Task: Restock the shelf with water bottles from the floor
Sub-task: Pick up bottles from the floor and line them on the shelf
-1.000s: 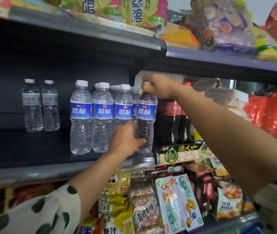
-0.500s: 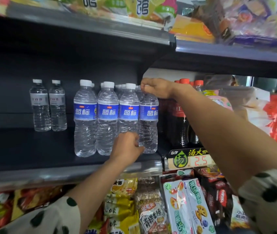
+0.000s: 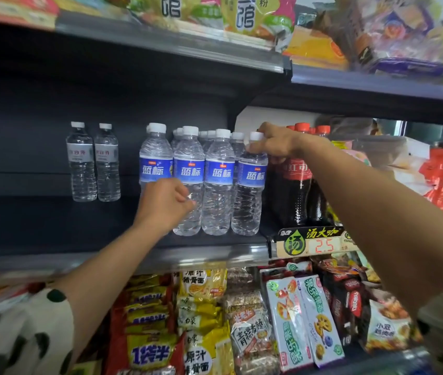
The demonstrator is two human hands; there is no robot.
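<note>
Right hand (image 3: pixel 275 143) fingers pinch the rightmost bottle (image 3: pixel 250 185) cap; left hand (image 3: pixel 165 204) fingers curl against the leftmost bottle (image 3: pixel 155 158).

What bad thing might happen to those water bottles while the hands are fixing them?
1. The right hand holds the rightmost blue-label bottle only by its cap, so it might tip into the cola bottles beside it.
2. The left hand is at the packed front row; a nudge might topple neighbours like dominoes.
3. That row stands near the shelf edge, so one might fall off.
</note>
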